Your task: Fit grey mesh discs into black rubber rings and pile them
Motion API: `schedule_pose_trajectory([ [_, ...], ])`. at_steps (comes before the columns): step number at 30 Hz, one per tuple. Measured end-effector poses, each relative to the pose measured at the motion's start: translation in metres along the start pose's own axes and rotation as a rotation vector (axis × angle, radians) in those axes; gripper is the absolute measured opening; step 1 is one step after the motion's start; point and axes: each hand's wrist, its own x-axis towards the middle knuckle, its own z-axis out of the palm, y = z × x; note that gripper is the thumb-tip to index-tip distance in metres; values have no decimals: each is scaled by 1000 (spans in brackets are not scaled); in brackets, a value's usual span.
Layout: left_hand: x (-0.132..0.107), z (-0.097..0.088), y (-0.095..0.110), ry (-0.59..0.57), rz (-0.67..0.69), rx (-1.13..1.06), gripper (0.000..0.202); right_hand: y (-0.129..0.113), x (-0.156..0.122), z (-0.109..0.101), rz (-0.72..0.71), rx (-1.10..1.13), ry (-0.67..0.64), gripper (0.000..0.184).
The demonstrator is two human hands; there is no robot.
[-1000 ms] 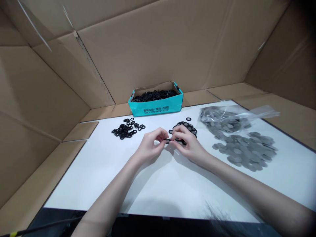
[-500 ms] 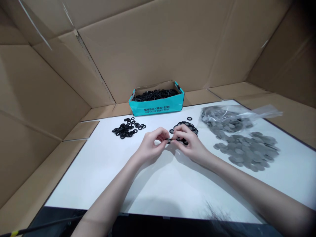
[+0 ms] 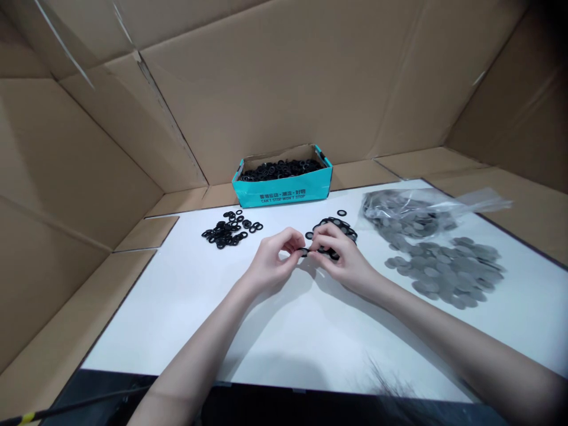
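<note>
Between my two hands, above the white tabletop, is a small black ring [image 3: 304,252] with a greyish middle. My left hand [image 3: 274,259] pinches its left side between thumb and fingers. From the right, the thumb and fingertips of my right hand [image 3: 341,254] close on the other side. Just behind the right hand lies a pile of black rings with grey centres [image 3: 336,226], partly hidden by that hand. A loose heap of black rings [image 3: 223,234] is to the left. Grey round discs [image 3: 457,269] are spread out on the right.
A turquoise box [image 3: 284,190] full of black rings stands at the back edge. A clear plastic bag [image 3: 408,207] with more grey discs lies at the back right. Cardboard walls [image 3: 284,89] enclose the white table [image 3: 177,319] at the back and sides.
Hardly anything differs. Both hands stay at the same spot with the ring between them; the whole view has shifted very slightly.
</note>
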Motion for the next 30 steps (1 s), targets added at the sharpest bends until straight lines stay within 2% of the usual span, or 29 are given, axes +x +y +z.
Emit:
schedule_pose_trajectory([
  [10, -1, 1, 0, -86, -6, 61, 19, 2, -2, 3, 3, -10, 23, 12],
  [17, -2, 1, 0, -35, -44, 61, 33, 6, -1, -2, 20, -56, -11, 9],
  [21, -1, 0, 0, -31, -54, 6, 32, 2, 1, -5, -13, -89, 43, 12],
  [30, 0, 6, 0, -18, -49, -12, 32, 7, 0, -1, -77, -106, 45, 10],
])
